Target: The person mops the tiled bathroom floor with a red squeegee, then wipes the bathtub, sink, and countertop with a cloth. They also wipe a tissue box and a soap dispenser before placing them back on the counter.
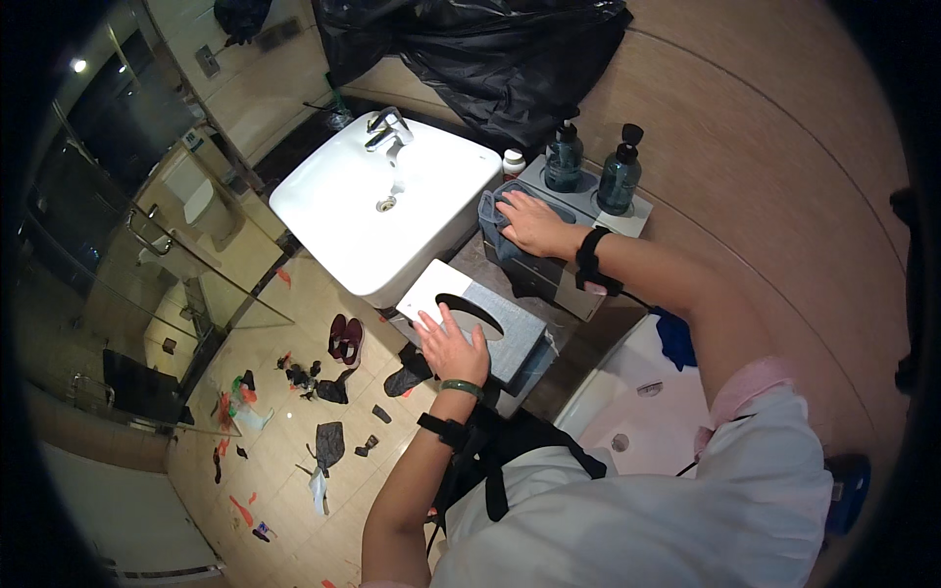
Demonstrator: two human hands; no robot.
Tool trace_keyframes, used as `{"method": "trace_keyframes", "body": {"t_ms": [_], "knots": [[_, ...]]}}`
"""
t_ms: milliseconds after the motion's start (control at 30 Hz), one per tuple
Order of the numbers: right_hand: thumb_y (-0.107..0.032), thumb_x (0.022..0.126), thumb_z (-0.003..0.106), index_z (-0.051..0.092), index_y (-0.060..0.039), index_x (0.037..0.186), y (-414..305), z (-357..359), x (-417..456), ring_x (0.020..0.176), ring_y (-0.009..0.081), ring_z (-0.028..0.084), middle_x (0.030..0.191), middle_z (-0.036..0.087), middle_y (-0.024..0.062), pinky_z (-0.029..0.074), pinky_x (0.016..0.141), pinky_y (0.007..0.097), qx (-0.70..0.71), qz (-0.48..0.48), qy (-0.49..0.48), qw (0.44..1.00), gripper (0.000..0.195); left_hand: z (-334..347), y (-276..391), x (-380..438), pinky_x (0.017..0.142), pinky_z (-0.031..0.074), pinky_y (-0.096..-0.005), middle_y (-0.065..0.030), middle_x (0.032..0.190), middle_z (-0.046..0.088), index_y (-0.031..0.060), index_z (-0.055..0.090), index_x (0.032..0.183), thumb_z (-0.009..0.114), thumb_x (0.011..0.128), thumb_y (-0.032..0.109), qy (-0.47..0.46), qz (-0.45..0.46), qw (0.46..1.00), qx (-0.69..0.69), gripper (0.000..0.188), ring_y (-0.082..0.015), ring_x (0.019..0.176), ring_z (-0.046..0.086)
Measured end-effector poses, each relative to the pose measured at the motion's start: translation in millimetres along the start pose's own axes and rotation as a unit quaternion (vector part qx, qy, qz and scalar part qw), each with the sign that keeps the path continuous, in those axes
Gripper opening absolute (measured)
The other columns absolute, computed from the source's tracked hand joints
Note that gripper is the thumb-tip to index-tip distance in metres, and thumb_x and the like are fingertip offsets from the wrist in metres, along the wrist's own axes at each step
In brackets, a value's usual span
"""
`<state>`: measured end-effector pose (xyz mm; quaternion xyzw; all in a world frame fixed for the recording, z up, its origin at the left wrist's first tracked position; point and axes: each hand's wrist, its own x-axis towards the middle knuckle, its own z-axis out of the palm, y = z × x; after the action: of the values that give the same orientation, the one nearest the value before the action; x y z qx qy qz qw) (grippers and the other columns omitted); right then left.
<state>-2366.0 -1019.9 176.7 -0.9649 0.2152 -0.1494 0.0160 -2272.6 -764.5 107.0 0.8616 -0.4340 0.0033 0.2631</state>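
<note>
My right hand (537, 224) presses a grey-blue cloth (496, 220) onto the near left part of a grey box-shaped organizer (540, 275). Two dark teal pump bottles (564, 158) stand at the organizer's back. My left hand (452, 353) rests with spread fingers on a white and grey tissue box cover (514, 316), beside its oval opening. The cover stands on the dark counter, in front of the white washbasin (353, 220). A small white-capped bottle (513, 163) stands between basin and organizer. What lies beneath the cloth is hidden.
A chrome faucet (390, 130) rises at the basin's back. Black plastic sheeting (507, 66) hangs above. A bathtub (588, 411) lies at the right, with a blue cloth (674, 339) on its edge. Dark red shoes (345, 340) and scattered scraps lie on the tiled floor, near a glass partition.
</note>
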Motion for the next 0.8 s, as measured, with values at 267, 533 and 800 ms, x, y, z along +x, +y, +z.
{"method": "trace_keyframes", "body": {"t_ms": [267, 533, 800], "knots": [[-0.022, 0.084, 0.059, 0.044, -0.0007, 0.134, -13, -25, -65, 0.133, 0.0401, 0.034, 0.142, 0.038, 0.0240, 0.030, 0.109, 0.0480, 0.044, -0.043, -0.030, 0.998, 0.057, 1, 19, 11, 0.111, 0.020, -0.0520, -0.0245, 0.149, 0.028, 0.0030, 0.037, 0.142, 0.054, 0.090, 0.046, -0.040, 0.089, 0.994, 0.044, 0.070, -0.0392, 0.141, 0.020], [-0.024, 0.092, 0.053, 0.043, -0.0012, 0.135, -1, -62, -136, 0.136, 0.0394, 0.030, 0.144, 0.035, 0.0231, 0.027, 0.111, 0.0459, 0.037, 0.081, -0.033, 0.995, 0.050, 9, 22, 4, 0.113, 0.016, -0.0508, -0.0234, 0.151, 0.026, 0.0041, 0.036, 0.144, 0.049, 0.091, 0.048, -0.052, 0.100, 0.992, 0.064, 0.070, -0.0368, 0.141, 0.021], [-0.003, 0.084, 0.055, 0.056, -0.0019, 0.118, 2, -26, -75, 0.125, 0.0359, 0.045, 0.133, 0.050, 0.0183, 0.041, 0.102, 0.0425, 0.083, 0.033, 0.046, 0.995, 0.034, 5, 25, 4, 0.113, 0.017, -0.0500, -0.0237, 0.150, 0.028, 0.0042, 0.038, 0.143, 0.050, 0.090, 0.047, -0.047, 0.102, 0.991, 0.069, 0.069, -0.0373, 0.139, 0.026]]}}
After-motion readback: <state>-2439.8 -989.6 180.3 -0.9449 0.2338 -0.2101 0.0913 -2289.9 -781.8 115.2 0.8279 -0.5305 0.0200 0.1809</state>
